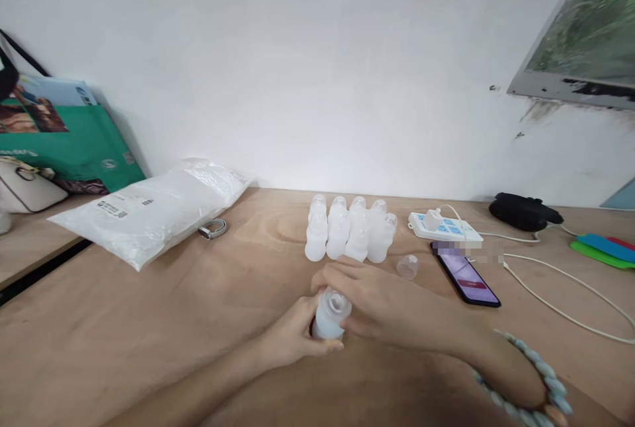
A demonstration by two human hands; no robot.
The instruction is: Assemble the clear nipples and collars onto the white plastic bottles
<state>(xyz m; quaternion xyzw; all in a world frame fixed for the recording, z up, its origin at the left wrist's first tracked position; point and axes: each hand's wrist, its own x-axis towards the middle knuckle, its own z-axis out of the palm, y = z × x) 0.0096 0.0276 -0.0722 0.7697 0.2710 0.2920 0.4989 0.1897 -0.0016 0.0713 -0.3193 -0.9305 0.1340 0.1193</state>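
My left hand [300, 334] is wrapped round the body of a small, frosted white plastic bottle [330, 318]. Its round top faces up towards me, and no domed cap covers it. My right hand [360, 291] curls over the same bottle from behind and the right, fingers bent round its upper part; the fingertips are partly hidden. Just beyond my hands, several similar white bottles [357, 235] stand upright in a tight group, with clear domed caps. A loose clear domed cap [407, 267] lies on the table to the right of them.
The wooden table [198, 321] meets a white wall. At left lie a white plastic parcel [153, 205] and a watch-like band [212, 229], near a green bag [94, 143]. Rightward are a power strip [446, 227], a phone [465, 275], a white cable [585, 275] and a black case [523, 211].
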